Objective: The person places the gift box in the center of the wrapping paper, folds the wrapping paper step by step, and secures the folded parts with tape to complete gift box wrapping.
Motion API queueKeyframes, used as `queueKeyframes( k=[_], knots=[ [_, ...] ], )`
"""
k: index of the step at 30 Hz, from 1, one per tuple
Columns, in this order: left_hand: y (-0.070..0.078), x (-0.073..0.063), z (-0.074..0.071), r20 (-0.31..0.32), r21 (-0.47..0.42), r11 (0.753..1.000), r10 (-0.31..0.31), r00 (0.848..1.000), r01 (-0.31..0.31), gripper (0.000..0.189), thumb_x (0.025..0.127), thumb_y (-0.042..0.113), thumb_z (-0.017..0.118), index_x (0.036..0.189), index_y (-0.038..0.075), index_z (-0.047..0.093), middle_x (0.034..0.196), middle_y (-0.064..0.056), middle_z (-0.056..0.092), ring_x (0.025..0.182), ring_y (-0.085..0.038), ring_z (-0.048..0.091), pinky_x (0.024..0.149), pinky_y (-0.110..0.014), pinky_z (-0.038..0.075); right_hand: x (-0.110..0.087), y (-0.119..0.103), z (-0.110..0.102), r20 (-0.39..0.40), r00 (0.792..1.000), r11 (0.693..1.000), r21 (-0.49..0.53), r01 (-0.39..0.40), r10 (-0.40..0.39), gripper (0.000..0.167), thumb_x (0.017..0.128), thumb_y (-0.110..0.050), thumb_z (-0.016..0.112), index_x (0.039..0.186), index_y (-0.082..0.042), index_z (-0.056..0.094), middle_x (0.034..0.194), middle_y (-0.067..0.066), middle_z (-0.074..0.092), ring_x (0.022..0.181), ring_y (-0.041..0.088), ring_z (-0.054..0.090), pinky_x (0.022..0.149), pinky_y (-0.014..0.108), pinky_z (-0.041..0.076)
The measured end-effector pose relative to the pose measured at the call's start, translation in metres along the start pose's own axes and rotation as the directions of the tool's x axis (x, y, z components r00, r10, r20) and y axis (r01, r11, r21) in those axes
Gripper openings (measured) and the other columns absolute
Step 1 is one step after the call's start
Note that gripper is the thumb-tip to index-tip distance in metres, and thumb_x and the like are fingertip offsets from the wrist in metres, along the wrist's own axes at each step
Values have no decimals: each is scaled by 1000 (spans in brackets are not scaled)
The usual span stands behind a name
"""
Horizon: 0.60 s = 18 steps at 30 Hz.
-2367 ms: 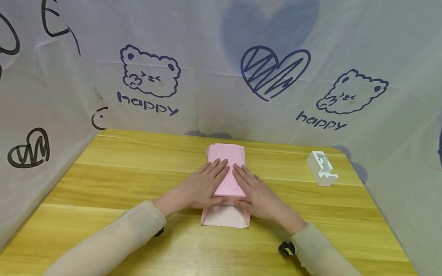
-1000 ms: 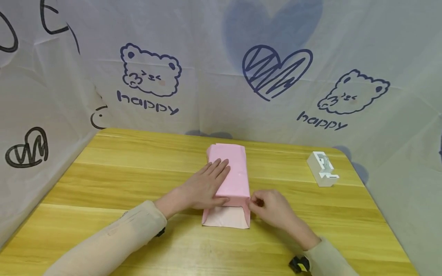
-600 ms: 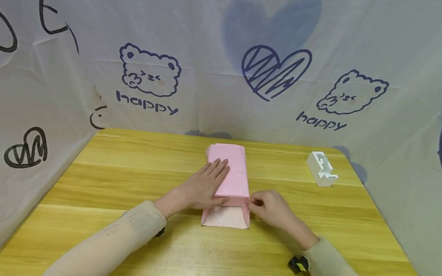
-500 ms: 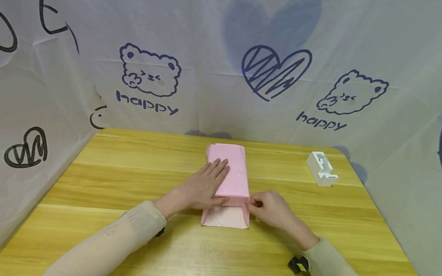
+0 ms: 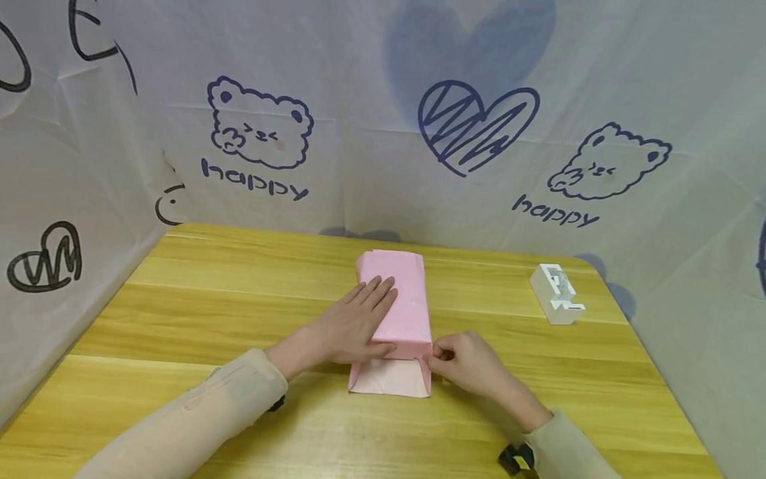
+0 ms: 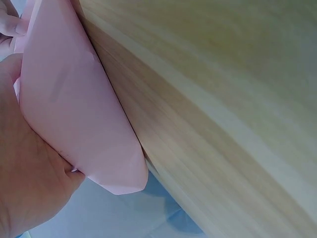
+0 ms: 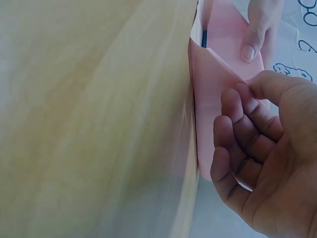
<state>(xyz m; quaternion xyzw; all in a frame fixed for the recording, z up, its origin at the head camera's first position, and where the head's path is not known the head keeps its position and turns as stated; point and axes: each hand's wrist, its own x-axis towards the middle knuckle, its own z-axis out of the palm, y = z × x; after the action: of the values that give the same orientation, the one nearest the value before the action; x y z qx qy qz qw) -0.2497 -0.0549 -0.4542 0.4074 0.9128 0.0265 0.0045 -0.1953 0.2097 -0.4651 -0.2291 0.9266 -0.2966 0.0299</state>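
A box wrapped in pink paper (image 5: 402, 313) lies lengthwise on the wooden table. At its near end, a paper flap (image 5: 390, 379) spreads out on the tabletop, paler on its inner face. My left hand (image 5: 347, 327) rests flat across the top of the box, fingers straight. At the near right corner my right hand (image 5: 469, 362) pinches the paper's edge between thumb and forefinger. The right wrist view shows that pinch on the pink paper (image 7: 213, 74), with the other fingers curled loosely. A dark blue sliver (image 7: 204, 38) peeks out inside the fold.
A white tape dispenser (image 5: 556, 294) stands at the table's right side. Behind the table (image 5: 239, 293) hangs a pale cloth (image 5: 371, 173) with drawn bears and hearts. Another cloth wall closes off the left side.
My right hand has left the top of the box and moved to its near right corner, pinching the paper. The side fold there now leans slightly inward. My left hand has stayed put.
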Motion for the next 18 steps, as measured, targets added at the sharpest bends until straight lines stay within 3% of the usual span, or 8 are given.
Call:
queueKeyframes(
  k=[6, 18],
  knots=[
    [0, 0, 0, 1, -3, 1000, 2, 1000, -2, 95, 103, 63, 46, 165, -1, 15, 173, -20, 5, 160, -38, 7, 129, -48, 12, -3, 0, 0, 65, 998, 1000, 22, 6, -8, 30, 93, -18, 76, 66, -20, 65, 57, -17, 54, 49, -2, 46, 46, 18, 38],
    [1, 0, -1, 3, -11, 1000, -3, 1000, 3, 96, 102, 64, 47, 165, -1, 15, 173, -20, 4, 160, -38, 7, 129, -48, 12, -4, -1, 0, 110, 994, 999, 41, -1, -3, 32, 94, -22, 77, 64, -20, 65, 55, -17, 51, 49, -2, 44, 46, 18, 36]
  ],
)
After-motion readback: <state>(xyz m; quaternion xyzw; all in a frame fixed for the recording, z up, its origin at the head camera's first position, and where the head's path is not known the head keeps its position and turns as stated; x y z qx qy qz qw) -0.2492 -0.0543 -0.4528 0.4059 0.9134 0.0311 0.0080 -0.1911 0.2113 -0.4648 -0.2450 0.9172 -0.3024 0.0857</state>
